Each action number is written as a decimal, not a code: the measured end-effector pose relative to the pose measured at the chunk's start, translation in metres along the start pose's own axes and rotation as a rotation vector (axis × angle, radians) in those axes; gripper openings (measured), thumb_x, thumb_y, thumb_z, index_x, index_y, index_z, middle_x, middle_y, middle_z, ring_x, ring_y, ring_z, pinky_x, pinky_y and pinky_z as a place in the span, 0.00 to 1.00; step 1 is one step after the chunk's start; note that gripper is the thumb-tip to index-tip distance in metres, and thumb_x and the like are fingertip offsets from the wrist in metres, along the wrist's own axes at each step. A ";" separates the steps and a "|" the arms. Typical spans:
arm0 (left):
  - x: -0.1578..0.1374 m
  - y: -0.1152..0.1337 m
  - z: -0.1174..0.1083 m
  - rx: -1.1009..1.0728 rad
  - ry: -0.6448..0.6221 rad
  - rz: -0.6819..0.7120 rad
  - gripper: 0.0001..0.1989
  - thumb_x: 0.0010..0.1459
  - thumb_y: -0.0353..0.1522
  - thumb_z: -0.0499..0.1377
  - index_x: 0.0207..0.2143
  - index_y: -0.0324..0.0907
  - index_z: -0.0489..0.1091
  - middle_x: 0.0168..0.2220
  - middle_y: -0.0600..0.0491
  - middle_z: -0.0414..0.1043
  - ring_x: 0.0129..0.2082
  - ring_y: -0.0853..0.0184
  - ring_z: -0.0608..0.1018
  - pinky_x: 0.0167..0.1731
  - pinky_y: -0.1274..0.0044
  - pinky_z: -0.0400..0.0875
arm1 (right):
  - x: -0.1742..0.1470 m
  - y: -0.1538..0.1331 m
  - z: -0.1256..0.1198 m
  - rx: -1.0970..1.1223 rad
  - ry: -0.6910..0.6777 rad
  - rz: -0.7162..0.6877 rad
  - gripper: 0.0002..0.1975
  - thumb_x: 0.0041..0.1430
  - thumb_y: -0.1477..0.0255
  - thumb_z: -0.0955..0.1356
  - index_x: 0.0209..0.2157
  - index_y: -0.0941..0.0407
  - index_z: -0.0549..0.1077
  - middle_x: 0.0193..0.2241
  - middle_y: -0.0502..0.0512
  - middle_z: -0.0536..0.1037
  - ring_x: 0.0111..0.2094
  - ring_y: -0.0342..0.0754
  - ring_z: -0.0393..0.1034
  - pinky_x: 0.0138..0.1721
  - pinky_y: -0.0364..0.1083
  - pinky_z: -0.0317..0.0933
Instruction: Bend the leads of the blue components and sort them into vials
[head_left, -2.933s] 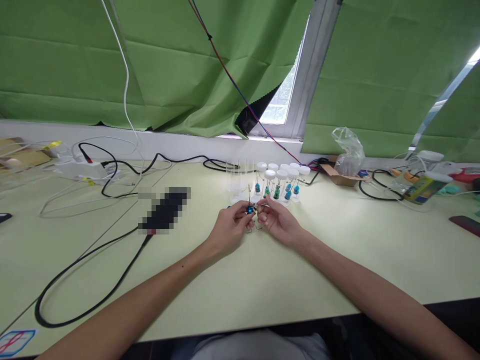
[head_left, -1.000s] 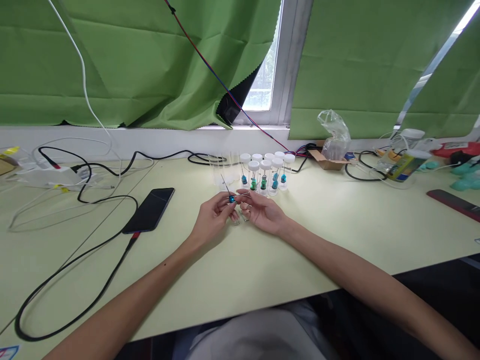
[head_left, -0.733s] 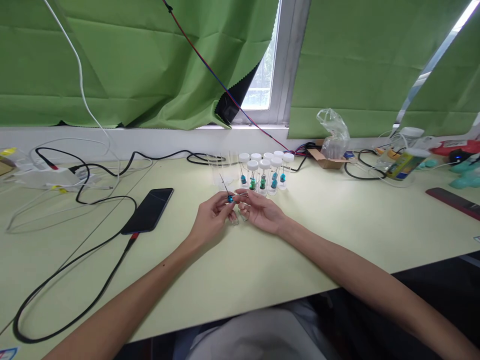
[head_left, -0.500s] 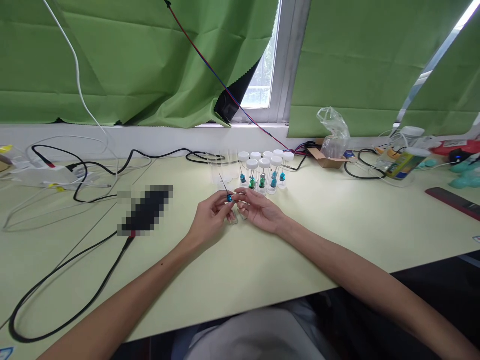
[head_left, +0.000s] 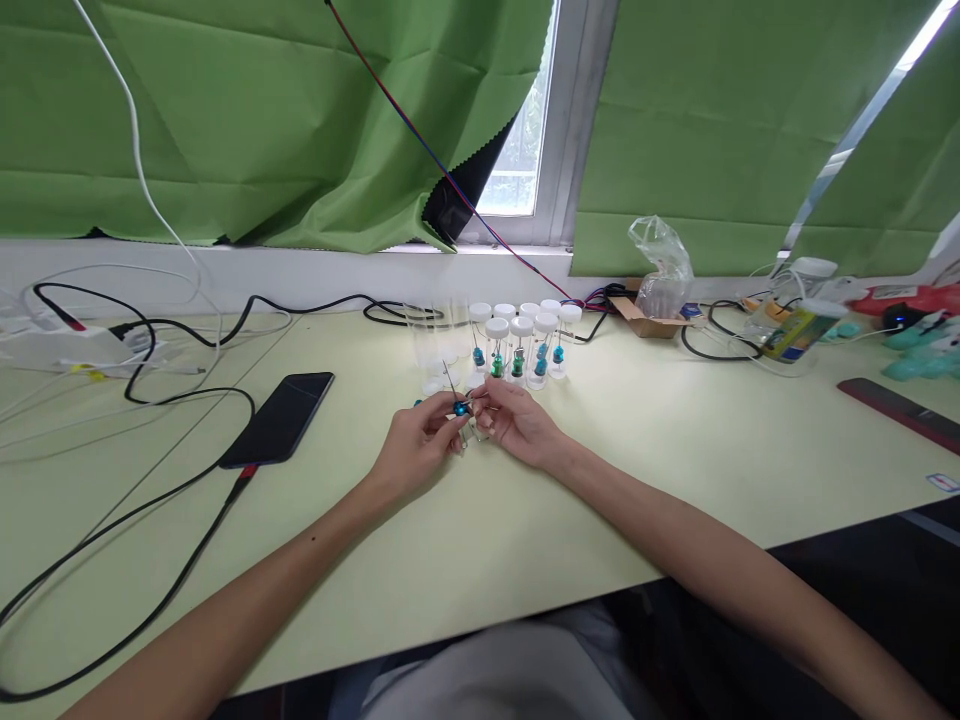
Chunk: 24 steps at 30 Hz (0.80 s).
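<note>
My left hand is closed, thumb and fingertips pinching a small blue piece with a thin dark metal pin rising from it. Against its right side, my right hand has its fingers drawn together in a pinch; what sits between them is too small to make out. Clear bits show below the fingertips, partly hidden. Just beyond the hands stand several clear tubes with white caps, holding blue or green pieces with thin pins. Another blue bit peeks out behind my left hand.
Uncapped clear tubes stand left of the capped ones. A phone with a black cable lies on the left. At the back right are a cardboard box with a plastic bag and a tilted jar.
The view has shifted slightly. My right fingers have curled in more around the right side of the blue piece. A blue bit behind my left hand now shows.
</note>
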<state>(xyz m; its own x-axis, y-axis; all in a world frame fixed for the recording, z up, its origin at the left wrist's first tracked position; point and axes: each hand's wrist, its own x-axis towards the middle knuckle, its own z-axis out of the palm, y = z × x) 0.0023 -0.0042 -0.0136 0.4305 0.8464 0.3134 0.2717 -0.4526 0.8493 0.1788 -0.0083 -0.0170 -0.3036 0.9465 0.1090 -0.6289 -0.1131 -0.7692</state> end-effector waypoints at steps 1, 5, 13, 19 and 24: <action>0.000 0.000 0.000 0.020 0.001 0.006 0.13 0.62 0.40 0.57 0.44 0.42 0.71 0.23 0.56 0.73 0.22 0.68 0.76 0.27 0.76 0.72 | 0.000 0.000 0.000 -0.006 0.001 -0.003 0.16 0.56 0.60 0.73 0.30 0.60 0.76 0.22 0.50 0.76 0.20 0.38 0.65 0.24 0.39 0.60; 0.000 0.001 -0.001 0.082 0.009 0.040 0.13 0.62 0.40 0.57 0.44 0.43 0.71 0.22 0.57 0.73 0.21 0.69 0.75 0.27 0.77 0.71 | 0.002 0.002 -0.002 -0.004 0.043 0.006 0.16 0.56 0.60 0.73 0.29 0.60 0.76 0.20 0.49 0.76 0.18 0.38 0.65 0.22 0.40 0.60; 0.001 0.004 -0.002 0.176 0.006 0.054 0.12 0.62 0.38 0.56 0.45 0.44 0.72 0.21 0.59 0.72 0.21 0.69 0.75 0.26 0.79 0.68 | 0.002 0.000 0.000 0.037 0.131 0.073 0.18 0.59 0.60 0.71 0.24 0.60 0.75 0.18 0.51 0.75 0.15 0.38 0.63 0.19 0.40 0.59; 0.003 0.007 -0.005 0.178 0.025 0.047 0.11 0.62 0.37 0.56 0.43 0.43 0.72 0.22 0.58 0.72 0.21 0.72 0.74 0.26 0.81 0.69 | 0.004 -0.001 0.003 0.120 0.133 0.119 0.20 0.62 0.60 0.68 0.25 0.61 0.76 0.19 0.54 0.76 0.17 0.39 0.64 0.21 0.40 0.59; 0.005 0.008 -0.005 0.202 0.039 0.019 0.12 0.61 0.37 0.56 0.44 0.42 0.71 0.20 0.59 0.71 0.21 0.72 0.74 0.27 0.81 0.69 | 0.005 -0.002 0.001 0.156 0.102 0.115 0.20 0.64 0.60 0.67 0.27 0.61 0.76 0.21 0.55 0.77 0.19 0.40 0.65 0.21 0.40 0.59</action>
<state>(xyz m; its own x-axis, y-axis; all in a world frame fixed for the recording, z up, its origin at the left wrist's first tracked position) 0.0023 -0.0019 -0.0024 0.4052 0.8453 0.3482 0.4327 -0.5128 0.7415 0.1775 -0.0036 -0.0143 -0.3110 0.9494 -0.0445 -0.6994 -0.2603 -0.6656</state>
